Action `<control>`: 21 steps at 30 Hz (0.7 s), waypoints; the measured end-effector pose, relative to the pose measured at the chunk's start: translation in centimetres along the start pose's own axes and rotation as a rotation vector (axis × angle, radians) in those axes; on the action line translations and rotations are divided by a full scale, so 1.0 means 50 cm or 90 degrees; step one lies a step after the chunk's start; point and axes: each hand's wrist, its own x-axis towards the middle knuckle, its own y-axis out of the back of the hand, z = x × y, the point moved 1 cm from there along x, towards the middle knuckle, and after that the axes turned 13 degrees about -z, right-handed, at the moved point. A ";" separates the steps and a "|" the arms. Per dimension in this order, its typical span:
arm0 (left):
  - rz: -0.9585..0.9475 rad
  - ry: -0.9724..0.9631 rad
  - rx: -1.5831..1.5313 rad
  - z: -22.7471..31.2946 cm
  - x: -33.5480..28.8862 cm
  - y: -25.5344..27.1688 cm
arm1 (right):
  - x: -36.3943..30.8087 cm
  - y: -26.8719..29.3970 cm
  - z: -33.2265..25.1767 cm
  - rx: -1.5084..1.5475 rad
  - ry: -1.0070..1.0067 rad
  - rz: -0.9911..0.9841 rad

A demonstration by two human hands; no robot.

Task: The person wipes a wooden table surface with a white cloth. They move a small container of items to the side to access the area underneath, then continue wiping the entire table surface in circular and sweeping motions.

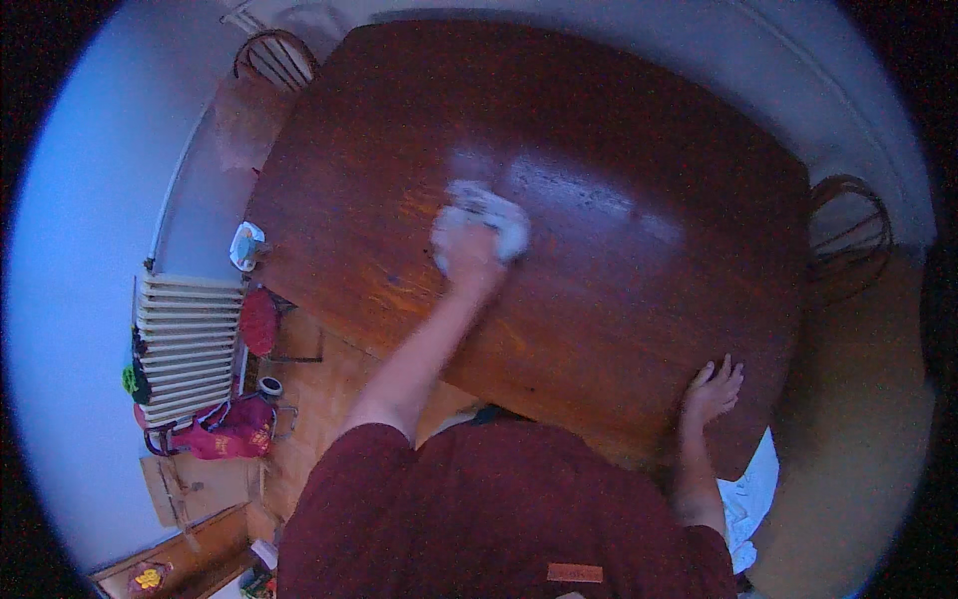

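A large dark-brown wooden table (559, 290) spreads out before me. My left hand (471, 252) reaches over its middle and presses a white cloth (511, 228) onto the tabletop; both are smeared by motion. The fingers are partly hidden in the bunched cloth. At the table's near right part, my right hand (714, 389) rests flat on the wood with its fingers spread, holding nothing.
Wooden chairs stand beyond the far left corner (274, 58) and at the right side (848, 230). A small white and blue item (245, 247) sits at the left edge. Leftward are a white radiator (190, 339), a red stool (259, 321) and a red bag (235, 429).
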 end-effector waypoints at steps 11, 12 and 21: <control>0.099 -0.478 -0.085 0.019 -0.085 -0.109 | -0.016 0.097 -0.062 0.149 -0.070 -0.152; 0.089 -0.440 -0.067 -0.037 -0.060 -0.053 | -0.037 0.082 -0.071 0.173 -0.048 -0.117; -0.001 -0.162 0.015 -0.323 0.005 0.017 | -0.238 0.027 -0.366 0.097 -0.077 -0.071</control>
